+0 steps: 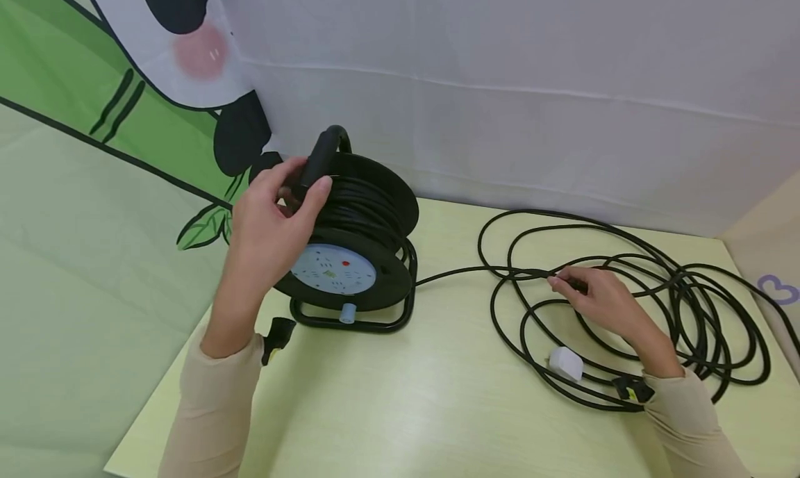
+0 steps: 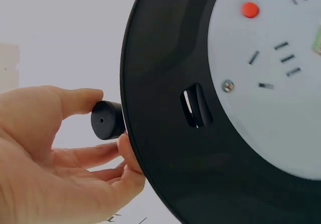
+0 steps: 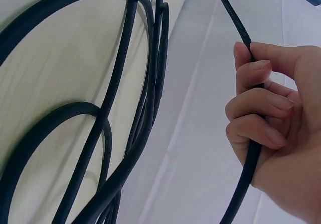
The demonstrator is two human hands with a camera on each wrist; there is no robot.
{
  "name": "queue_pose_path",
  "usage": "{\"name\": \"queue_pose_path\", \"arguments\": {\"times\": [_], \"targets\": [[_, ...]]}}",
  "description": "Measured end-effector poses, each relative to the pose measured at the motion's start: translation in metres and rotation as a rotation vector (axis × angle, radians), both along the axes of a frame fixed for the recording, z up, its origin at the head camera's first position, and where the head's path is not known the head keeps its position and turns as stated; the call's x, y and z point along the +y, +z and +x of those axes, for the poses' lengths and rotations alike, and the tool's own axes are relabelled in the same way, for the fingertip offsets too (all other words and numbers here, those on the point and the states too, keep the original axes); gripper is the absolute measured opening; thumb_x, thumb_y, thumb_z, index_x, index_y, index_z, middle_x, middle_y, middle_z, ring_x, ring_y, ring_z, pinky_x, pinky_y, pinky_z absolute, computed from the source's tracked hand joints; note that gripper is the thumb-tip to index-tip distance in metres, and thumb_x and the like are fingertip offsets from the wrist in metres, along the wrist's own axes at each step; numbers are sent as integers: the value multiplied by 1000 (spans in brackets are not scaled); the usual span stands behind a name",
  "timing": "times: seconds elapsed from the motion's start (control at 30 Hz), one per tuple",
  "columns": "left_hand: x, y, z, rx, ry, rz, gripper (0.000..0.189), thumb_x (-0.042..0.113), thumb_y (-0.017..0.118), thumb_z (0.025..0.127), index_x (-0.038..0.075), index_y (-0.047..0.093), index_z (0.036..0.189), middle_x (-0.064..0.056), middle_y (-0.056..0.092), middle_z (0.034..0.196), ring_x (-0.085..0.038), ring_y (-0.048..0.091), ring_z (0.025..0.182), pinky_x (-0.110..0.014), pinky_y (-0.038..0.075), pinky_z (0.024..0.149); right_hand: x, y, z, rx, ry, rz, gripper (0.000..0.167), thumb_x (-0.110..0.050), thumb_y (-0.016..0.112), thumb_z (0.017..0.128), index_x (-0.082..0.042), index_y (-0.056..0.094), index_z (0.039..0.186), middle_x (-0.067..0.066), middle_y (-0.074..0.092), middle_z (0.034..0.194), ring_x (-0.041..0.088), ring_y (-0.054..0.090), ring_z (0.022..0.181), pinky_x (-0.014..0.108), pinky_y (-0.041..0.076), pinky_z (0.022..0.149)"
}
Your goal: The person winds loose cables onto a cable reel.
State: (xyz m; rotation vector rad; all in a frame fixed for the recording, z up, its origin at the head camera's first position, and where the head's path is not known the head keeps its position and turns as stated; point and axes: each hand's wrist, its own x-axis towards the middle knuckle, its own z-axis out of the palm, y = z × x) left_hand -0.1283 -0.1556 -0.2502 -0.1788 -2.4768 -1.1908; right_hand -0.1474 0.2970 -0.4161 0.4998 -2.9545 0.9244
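A black cable reel [image 1: 400, 207] with a pale blue socket face [image 1: 334, 269] stands on its tube frame at the table's left side, turns of cable wound on its drum. My left hand [image 1: 265, 217] holds the black carry handle [image 1: 320, 160] at the reel's top. In the left wrist view, the thumb lies over the handle's round end [image 2: 106, 121] and the fingers bend beneath it. Off to the right, my right hand [image 1: 600, 301] grips the black cable [image 1: 459, 273] that runs to the reel. Its fingers curl round the cable [image 3: 246, 176] in the right wrist view.
Loose loops of black cable [image 1: 700, 325] spread over the right side of the pale table [image 1: 400, 394]. A white plug [image 1: 565, 363] lies among them, near my right wrist. Behind the table hangs a light cloth [image 1: 500, 96], with a green printed drawing at the left.
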Motion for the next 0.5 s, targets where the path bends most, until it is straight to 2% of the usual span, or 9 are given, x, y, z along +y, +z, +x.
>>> {"name": "queue_pose_path", "arguments": {"times": [0.13, 0.2, 0.37, 0.5], "targets": [[-2, -6, 8, 68, 62, 29, 44, 34, 68, 100, 5, 66, 134, -11, 63, 115, -12, 53, 84, -23, 41, 65, 0, -1, 1, 0, -1, -3, 31, -30, 61, 106, -2, 74, 110, 2, 63, 78, 10, 40, 53, 27, 36, 53], [-3, -9, 12, 78, 80, 47, 42, 32, 69, 100, 3, 66, 131, -10, 65, 110, -11, 54, 83, -21, 43, 66, 0, -1, 1, 6, 0, -4, 30, -30, 61, 106, -3, 74, 110, 1, 63, 79, 10, 40, 53, 27, 37, 53], [-4, -19, 22, 71, 95, 95, 40, 28, 67, 102, -2, 61, 127, -9, 63, 97, -13, 56, 82, -17, 47, 65, 0, -2, 2, 17, 10, -8, 29, -28, 61, 106, -3, 74, 108, -1, 59, 74, 9, 39, 53, 27, 36, 52], [-3, -28, 28, 90, 96, 119, 34, 26, 67, 102, -3, 63, 118, -8, 65, 93, -13, 57, 78, -16, 47, 66, 0, -3, 1, 25, 17, -9, 29, -28, 61, 106, -2, 74, 108, 0, 59, 73, 8, 38, 52, 26, 35, 52]]}}
